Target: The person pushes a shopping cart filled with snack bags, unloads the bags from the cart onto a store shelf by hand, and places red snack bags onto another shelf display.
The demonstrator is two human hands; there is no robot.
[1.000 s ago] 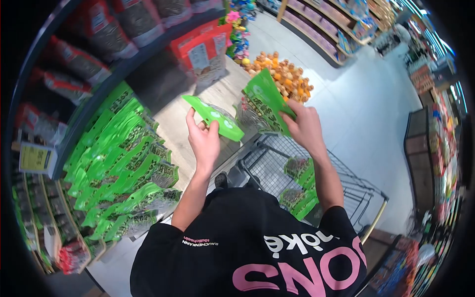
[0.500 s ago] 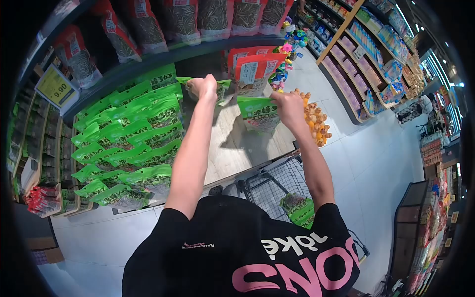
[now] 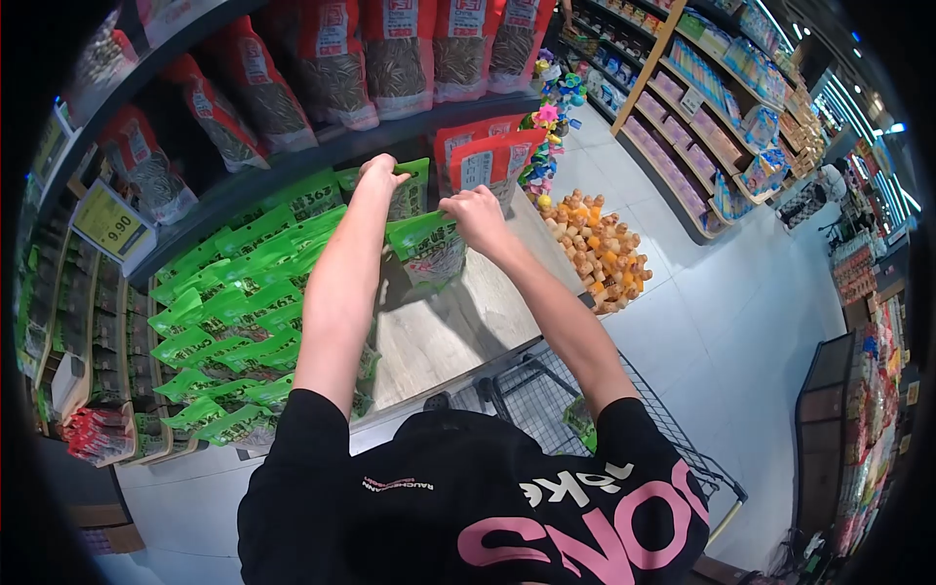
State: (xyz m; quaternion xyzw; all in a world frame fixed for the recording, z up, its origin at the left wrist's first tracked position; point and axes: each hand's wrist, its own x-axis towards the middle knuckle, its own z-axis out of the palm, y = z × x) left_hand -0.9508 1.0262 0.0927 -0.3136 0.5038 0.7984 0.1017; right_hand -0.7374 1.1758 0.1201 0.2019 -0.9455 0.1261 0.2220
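My left hand (image 3: 381, 174) is closed at the top corner of a green snack bag (image 3: 410, 189), which stands upright at the back of the wooden display shelf. My right hand (image 3: 476, 218) pinches the top edge of a second green bag (image 3: 431, 252), whose clear lower part shows seed-like contents. That bag hangs upright just above or on the shelf top (image 3: 444, 327); I cannot tell whether it touches. Left of my left arm, overlapping rows of similar green bags (image 3: 244, 312) fill the shelf. Two red-topped bags (image 3: 497, 161) stand just beyond my right hand.
Large red seed bags (image 3: 400, 54) line the upper shelf, whose edge overhangs the back. A yellow price sign (image 3: 112, 222) is at left. Below the shelf front stands a wire shopping cart (image 3: 531, 395) with a green bag inside. Bundled orange-brown items (image 3: 595, 249) sit at the shelf's right end.
Both hands have moved left with their green bags, towards the rows. The left bag now stands upright beside the back row. The view has shifted slightly, showing more of the upper shelf.
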